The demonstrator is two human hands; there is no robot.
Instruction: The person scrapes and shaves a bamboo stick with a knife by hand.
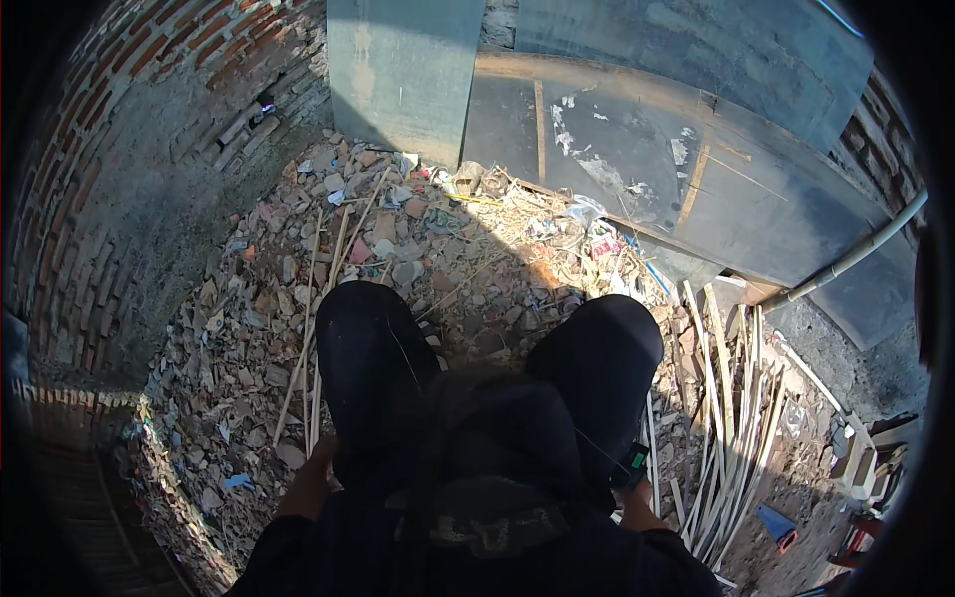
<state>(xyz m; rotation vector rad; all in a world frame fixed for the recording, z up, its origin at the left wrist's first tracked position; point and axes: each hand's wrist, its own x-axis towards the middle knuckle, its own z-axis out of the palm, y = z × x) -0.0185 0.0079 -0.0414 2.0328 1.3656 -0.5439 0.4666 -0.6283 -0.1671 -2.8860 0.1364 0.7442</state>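
Down at the lower edge, beside the person's dark-trousered knees, the left hand rests against the left thigh and the right hand lies by a small dark device with a green spot. Whether either hand's fingers are open or closed cannot be told. Wooden slats lie on rubble-strewn ground below.

A curved red brick wall rises on the left, part of it smeared with grey mortar. The ground is a heap of broken brick and rubble, strewn with thin wooden sticks and scraps of litter. Dark, paint-spattered boards lean across the far side — a pale pipe runs past them. Hard sunlight strikes the debris — deep shadow elsewhere.
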